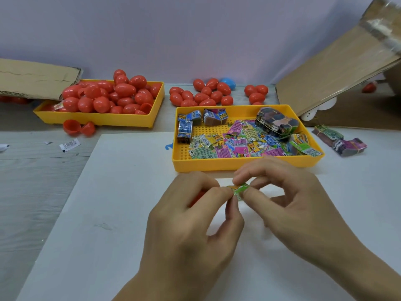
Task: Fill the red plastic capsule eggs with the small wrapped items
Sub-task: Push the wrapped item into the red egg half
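Green wrapped item [238, 189] pinched between both hands' fingertips: left hand [191, 216], right hand [290, 205].

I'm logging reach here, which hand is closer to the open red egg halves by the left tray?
Left. The left hand lies right of the open egg halves and nearer the camera; the right hand is farther right.

egg tray [97, 121] left, item tray [238, 164] right.
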`<state>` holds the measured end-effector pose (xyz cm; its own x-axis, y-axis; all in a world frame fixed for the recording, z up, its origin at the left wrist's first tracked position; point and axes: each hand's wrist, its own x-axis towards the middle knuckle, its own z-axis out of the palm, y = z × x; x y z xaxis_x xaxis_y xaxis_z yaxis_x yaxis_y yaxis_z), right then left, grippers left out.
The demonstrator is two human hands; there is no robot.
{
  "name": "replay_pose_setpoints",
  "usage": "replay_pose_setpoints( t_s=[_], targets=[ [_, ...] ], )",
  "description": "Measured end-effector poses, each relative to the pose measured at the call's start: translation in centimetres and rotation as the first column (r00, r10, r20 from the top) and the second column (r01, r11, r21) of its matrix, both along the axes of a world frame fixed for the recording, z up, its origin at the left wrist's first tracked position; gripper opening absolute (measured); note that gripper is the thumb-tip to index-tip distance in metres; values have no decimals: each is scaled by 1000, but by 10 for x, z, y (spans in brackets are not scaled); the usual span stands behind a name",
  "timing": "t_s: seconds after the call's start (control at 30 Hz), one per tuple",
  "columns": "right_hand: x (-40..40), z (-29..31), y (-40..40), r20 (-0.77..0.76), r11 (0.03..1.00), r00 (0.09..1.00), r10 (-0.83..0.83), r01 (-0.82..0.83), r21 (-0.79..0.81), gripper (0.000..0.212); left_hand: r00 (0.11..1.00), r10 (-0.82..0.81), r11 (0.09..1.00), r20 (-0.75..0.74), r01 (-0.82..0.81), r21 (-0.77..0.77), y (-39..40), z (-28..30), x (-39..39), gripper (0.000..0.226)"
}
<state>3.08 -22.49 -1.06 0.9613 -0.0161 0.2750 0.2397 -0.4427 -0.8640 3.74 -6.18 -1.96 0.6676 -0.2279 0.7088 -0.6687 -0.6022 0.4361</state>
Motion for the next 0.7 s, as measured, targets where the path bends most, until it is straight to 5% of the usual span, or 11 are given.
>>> replay_pose_setpoints(
  t_s=[0.13,0.37,0.7],
  targets=[
    [-3,1,3,143,993,990,-1,18,-118,17,999,-17,1000,44,16,16,-1,2,1,6],
    [1,6,-3,82,973,997,1,-19,229,13,865,-335,804,-373,56,-592,3,6,5,23],
    [-2,8,1,177,993,984,-15,-7,122,13,819,-468,773,-332,197,-603,3,5,8,28]
  ],
)
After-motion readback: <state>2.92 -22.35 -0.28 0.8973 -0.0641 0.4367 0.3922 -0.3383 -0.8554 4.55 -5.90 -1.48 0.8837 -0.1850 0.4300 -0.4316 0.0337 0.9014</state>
